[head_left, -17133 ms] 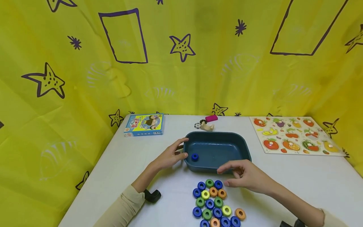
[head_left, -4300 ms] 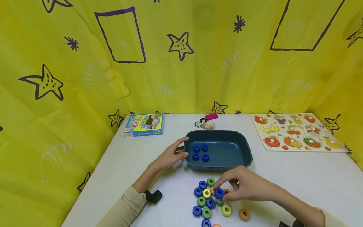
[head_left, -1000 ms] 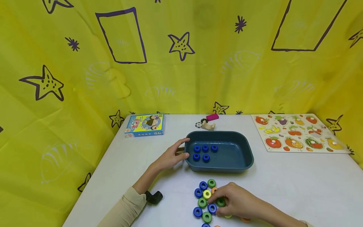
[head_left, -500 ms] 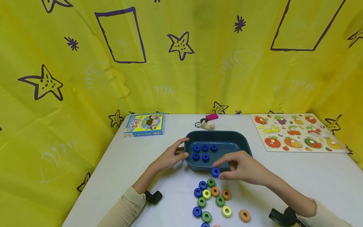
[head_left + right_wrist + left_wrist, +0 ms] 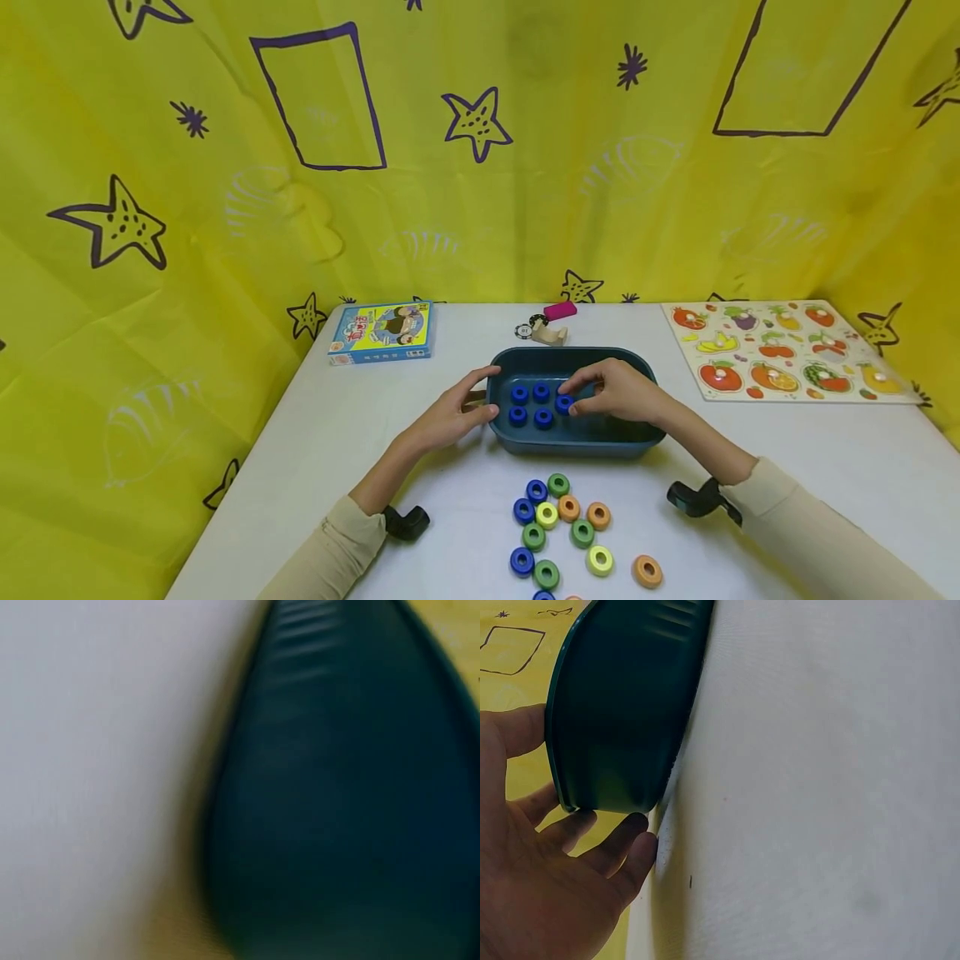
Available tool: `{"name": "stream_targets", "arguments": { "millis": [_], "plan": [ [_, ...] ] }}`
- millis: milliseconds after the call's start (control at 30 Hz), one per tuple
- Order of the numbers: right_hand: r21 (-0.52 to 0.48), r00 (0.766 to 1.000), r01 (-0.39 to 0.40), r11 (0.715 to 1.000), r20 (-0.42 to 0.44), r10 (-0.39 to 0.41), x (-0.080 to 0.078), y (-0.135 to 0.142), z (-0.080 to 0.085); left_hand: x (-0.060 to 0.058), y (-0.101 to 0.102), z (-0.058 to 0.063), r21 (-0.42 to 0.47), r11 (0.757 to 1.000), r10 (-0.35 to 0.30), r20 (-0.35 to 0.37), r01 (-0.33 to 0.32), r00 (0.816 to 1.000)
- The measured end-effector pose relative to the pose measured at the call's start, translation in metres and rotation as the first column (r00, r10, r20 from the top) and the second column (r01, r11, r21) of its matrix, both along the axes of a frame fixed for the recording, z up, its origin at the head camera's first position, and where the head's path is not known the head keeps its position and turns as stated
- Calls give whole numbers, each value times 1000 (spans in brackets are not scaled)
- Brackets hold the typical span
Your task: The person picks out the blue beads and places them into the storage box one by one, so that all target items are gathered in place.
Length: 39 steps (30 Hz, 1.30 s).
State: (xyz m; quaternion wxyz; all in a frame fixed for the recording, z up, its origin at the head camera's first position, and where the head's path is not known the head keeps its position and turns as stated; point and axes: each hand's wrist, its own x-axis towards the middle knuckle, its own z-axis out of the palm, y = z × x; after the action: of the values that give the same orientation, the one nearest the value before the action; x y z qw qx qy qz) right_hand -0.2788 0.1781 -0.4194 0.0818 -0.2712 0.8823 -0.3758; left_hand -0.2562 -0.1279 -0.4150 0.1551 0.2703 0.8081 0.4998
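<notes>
Ring (image 5: 564, 410) low, tray (image 5: 585, 448) steady

The right hand (image 5: 617, 392), nearly closed, pinches the blue ring inside the tray; the left hand (image 5: 447, 412), half open, grips the tray's end. Best release level, without nudging the neighbouring rings (image 5: 542, 398).

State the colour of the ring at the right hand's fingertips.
The ring at the right hand is blue; the head view shows it best.

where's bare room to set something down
Bare table lies between the blue box and left hand, and between the fruit board and right sleeve. Crowded: in front of the tray, among loose rings, and inside by the right hand.
</notes>
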Motion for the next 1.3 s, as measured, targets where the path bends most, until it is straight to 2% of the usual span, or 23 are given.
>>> {"name": "stream_targets", "arguments": {
  "millis": [200,433,667,800,933,1000,1067,1200,1300],
  "plan": [
    [33,998,-48,998,46,46,-8,1,-9,0,1,0,-9,1000,2,-1,-2,1000],
    [72,992,-122,990,42,119,-7,-2,-11,0,1,0,-4,1000,-5,-7,5,1000],
    [80,998,-62,995,15,61,-4,-2,-7,1,1,0,-6,1000,-1,-7,1,1000],
    [57,998,-39,998,-37,42,5,-2,4,1,1,1,-10,1000,3,-2,-3,1000],
    [-5,989,-131,991,-64,131,29,-8,21,1,1,1,-13,1000,0,2,0,1000],
    [-36,972,-227,973,-72,224,45,-15,29,1,1,1,-10,1000,-1,1,1,1000],
    [-62,939,-341,938,-64,337,62,-23,33,0,0,1,-10,1000,-3,2,3,1000],
    [-77,844,-536,841,-5,537,89,-41,33,0,1,1,-5,1000,-4,0,4,1000],
    [-67,777,-625,778,38,628,102,-51,25,0,1,0,0,1000,-4,0,4,1000]
  ]
}}
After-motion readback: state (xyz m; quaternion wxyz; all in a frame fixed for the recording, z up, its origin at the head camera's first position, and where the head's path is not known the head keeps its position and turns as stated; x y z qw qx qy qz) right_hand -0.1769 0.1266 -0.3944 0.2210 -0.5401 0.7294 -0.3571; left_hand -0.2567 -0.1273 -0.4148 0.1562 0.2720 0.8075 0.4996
